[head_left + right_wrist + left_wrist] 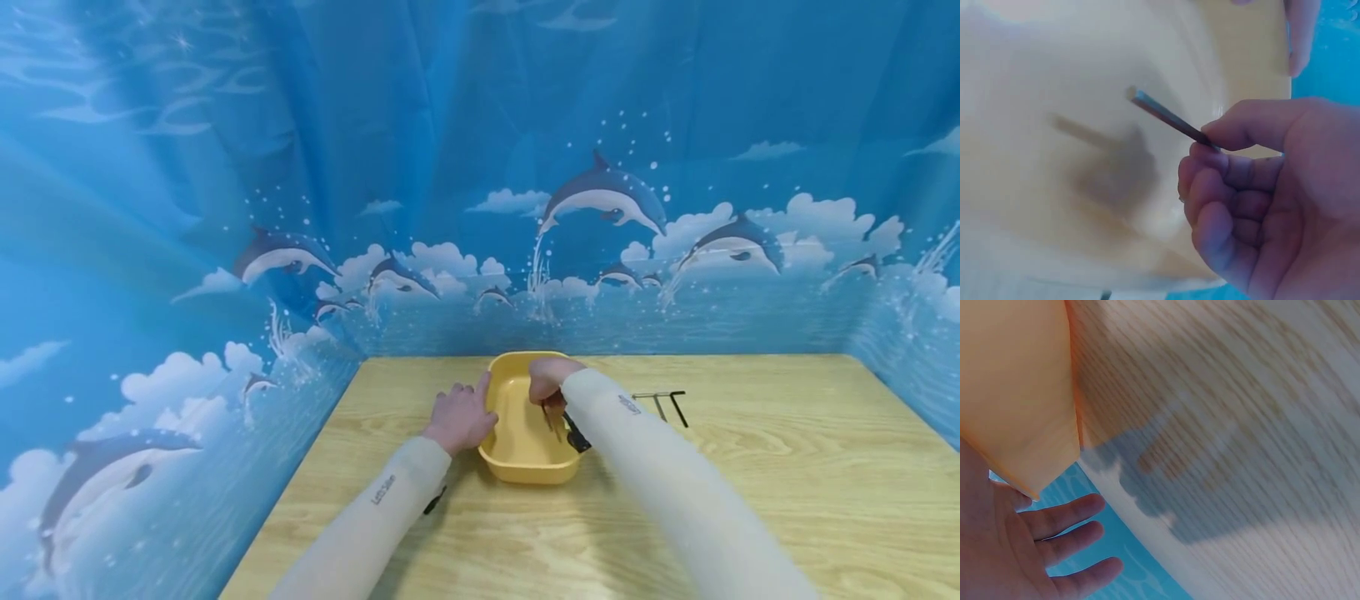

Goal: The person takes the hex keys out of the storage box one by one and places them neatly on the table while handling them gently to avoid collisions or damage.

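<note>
A yellow plastic basin [527, 473] stands on the table. My left hand [459, 417] holds its left rim, with the thumb over the inner side and the forefinger along the edge; in the left wrist view the other fingers [1075, 550] stick out straight and spread. Inside the basin, my right hand [551, 379] pinches a thin metal hex key [1166, 117] between thumb and fingertips. The hex key's faceted end points out over the basin floor, and its other end is hidden in the hand. The remaining right fingers [1210, 206] are curled.
Several more hex keys [678, 408] lie on the wood-grain table [810, 467] to the right of the basin, partly behind the right forearm. A blue dolphin-printed curtain [465, 167] rises behind the table and along its left side.
</note>
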{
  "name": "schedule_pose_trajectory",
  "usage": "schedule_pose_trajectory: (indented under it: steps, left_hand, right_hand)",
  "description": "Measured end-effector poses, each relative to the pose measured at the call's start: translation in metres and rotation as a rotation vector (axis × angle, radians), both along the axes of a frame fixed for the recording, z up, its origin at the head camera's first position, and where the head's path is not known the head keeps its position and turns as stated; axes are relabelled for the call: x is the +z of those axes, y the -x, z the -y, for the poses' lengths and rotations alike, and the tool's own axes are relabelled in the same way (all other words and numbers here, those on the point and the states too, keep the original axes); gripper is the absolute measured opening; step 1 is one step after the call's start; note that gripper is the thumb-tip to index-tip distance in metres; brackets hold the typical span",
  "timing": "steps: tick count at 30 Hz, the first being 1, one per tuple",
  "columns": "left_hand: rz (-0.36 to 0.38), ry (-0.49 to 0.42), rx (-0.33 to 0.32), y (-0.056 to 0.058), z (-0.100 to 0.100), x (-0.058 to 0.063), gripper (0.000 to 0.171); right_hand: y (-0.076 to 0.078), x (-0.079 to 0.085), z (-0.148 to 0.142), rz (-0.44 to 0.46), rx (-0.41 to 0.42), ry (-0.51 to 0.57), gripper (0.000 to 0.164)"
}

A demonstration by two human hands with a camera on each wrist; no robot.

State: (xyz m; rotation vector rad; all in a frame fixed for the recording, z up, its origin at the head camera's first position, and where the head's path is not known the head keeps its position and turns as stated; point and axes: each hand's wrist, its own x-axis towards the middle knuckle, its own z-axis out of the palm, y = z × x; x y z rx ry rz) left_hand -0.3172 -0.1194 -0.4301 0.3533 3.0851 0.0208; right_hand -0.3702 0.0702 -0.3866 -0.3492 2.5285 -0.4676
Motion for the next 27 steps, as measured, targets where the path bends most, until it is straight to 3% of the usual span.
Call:
schedule_pose_trajectory:
  steps: [6, 11, 19, 27]
  left_hand:
    - [-0.009, 0.007, -0.010, -0.001, -0.001, 0.001, 0.074]
    - [0.001, 0.006, -0.004, 0.001, -0.002, 0.000, 0.074]
    - [-0.004, -0.013, -0.012, 0.000, -0.002, 0.003, 0.073]
    - [0.011, -0.025, 0.000, -0.002, -0.001, 0.002, 0.073]
  right_hand:
    - [-0.002, 0.006, -0.010, -0.082, 0.061, -0.019, 0.031]
    - [-0.009, 0.021, -0.021, -0.142, 0.059, -0.001, 0.035]
    - [-0.033, 0.047, -0.034, -0.193, 0.060, 0.050, 0.044]
    - [-0.055, 0.056, -0.057, -0.257, 0.073, 0.051, 0.049]
